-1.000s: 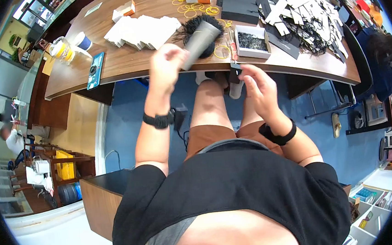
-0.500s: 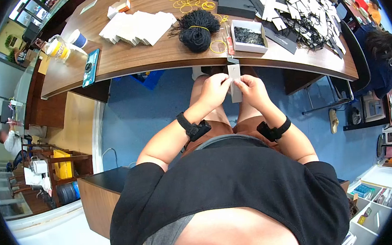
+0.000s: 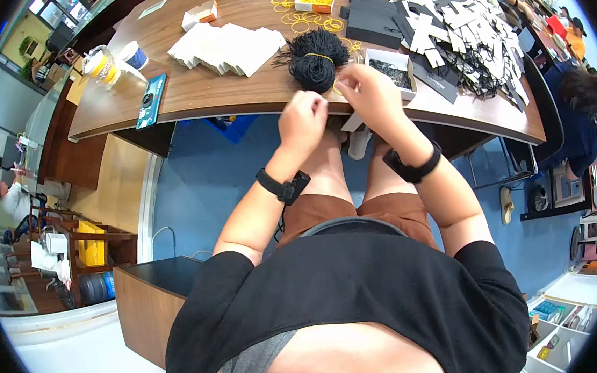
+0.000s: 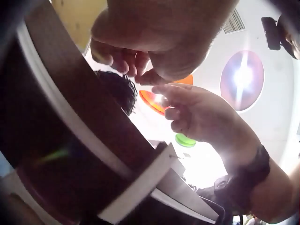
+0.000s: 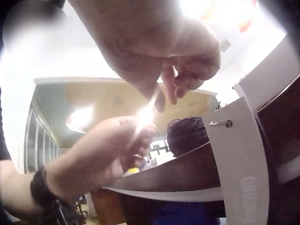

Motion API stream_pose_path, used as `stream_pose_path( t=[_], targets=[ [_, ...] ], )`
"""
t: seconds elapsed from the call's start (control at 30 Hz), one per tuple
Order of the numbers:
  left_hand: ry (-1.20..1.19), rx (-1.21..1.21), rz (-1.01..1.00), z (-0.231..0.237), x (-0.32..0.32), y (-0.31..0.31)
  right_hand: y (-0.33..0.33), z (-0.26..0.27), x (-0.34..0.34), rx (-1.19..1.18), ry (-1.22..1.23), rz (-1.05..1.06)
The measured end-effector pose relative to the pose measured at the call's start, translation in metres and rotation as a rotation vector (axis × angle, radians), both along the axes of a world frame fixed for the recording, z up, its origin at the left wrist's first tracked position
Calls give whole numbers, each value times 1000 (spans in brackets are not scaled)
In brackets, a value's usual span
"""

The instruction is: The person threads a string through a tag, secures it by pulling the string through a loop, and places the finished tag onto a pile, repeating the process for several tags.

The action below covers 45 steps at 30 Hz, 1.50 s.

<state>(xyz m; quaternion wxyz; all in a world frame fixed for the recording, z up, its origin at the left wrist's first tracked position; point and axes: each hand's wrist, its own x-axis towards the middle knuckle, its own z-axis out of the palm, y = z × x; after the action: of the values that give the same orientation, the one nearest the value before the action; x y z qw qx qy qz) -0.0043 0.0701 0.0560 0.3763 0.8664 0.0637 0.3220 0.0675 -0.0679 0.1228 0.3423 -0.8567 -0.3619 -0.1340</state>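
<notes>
My left hand (image 3: 303,124) is raised at the table's front edge, fingers curled in toward the thumb. Just right of it and a little higher is my right hand (image 3: 374,95), its thumb and forefinger bent toward each other. I cannot tell whether a thin cord runs between their fingertips. Below the hands, a white hang tag (image 3: 352,122) stands at the table edge, partly covered by the right hand. Up close, the right wrist view shows this tag (image 5: 238,164) with a metal pin through its hole. Beyond the hands lies a bundle of black cord (image 3: 316,60), tied with a yellow band.
A stack of white cards (image 3: 226,48) lies left of the cord. Right of it are an open box of small black pieces (image 3: 391,67) and a big heap of tags (image 3: 468,26). Yellow rubber bands (image 3: 303,21), a phone (image 3: 152,101) and cups (image 3: 133,56) share the table.
The left hand came down from over the cord to a tag at the table edge, where both hands handled it. Both have since lifted off it, the right one up and forward.
</notes>
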Motion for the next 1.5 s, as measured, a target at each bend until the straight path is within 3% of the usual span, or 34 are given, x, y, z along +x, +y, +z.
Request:
stream_pose_path(
  t=[0.07, 0.13, 0.33, 0.53, 0.57, 0.67, 0.73, 0.77, 0.8, 0.83, 0.87, 0.93, 1.0, 1.07, 1.13, 1.2, 1.3, 1.4, 1.43, 1.47, 1.5],
  targets=[
    [-181, 122, 95, 12, 4, 13, 18, -5, 4, 39, -69, 47],
    [-273, 88, 84, 19, 9, 20, 31, -8, 3, -21, -215, 45],
    [-224, 174, -96, 18, 26, 24, 36, -21, 9, -28, -223, 10],
    [-118, 226, -54, 16, 28, 25, 17, -9, -8, 148, -264, 102],
    [-117, 208, -60, 15, 28, 26, 13, -8, -12, 232, -254, 126],
    [-157, 191, -105, 13, 27, 30, -12, 13, -32, 455, 192, 174],
    [-140, -14, -89, 17, 18, 26, -35, 13, -39, 675, 512, 338],
    [-158, -110, -54, 27, 8, 19, -50, 20, -48, 649, 699, 340],
    [-176, -205, -19, 32, -1, 14, -59, 7, -43, 572, 707, 350],
    [-202, -225, -40, 24, -8, 15, -67, 12, -44, 375, 694, 258],
    [-51, -545, -257, 19, -19, 12, -74, 17, -46, 178, 675, 166],
    [696, -895, -789, 30, -37, 21, -78, 10, -44, 67, 432, 108],
    [970, -1245, -972, 25, -42, -6, -79, -3, -43, 19, 251, 92],
    [909, -1572, -822, 28, -39, -38, -76, -10, -56, 59, 102, 130],
    [757, -1945, -1010, -11, -16, -36, -75, -20, -70, 19, 31, 144],
    [630, -1987, -859, -10, -9, -41, -77, -33, -77, 66, -94, 256],
    [536, -1836, -671, 4, -12, -47, -86, -43, -89, -10, 1, 227],
    [387, -1721, -830, 3, -12, -43, -94, -53, -88, 17, 163, 235],
    [409, -1617, -666, 13, -16, -52, -96, -54, -86, 34, 262, 259],
    [406, -1551, -696, 12, -18, -54, -97, -54, -84, 52, 359, 284],
    [404, -1485, -726, 12, -19, -55, -96, -57, -81, 215, 487, 234]
  ],
)
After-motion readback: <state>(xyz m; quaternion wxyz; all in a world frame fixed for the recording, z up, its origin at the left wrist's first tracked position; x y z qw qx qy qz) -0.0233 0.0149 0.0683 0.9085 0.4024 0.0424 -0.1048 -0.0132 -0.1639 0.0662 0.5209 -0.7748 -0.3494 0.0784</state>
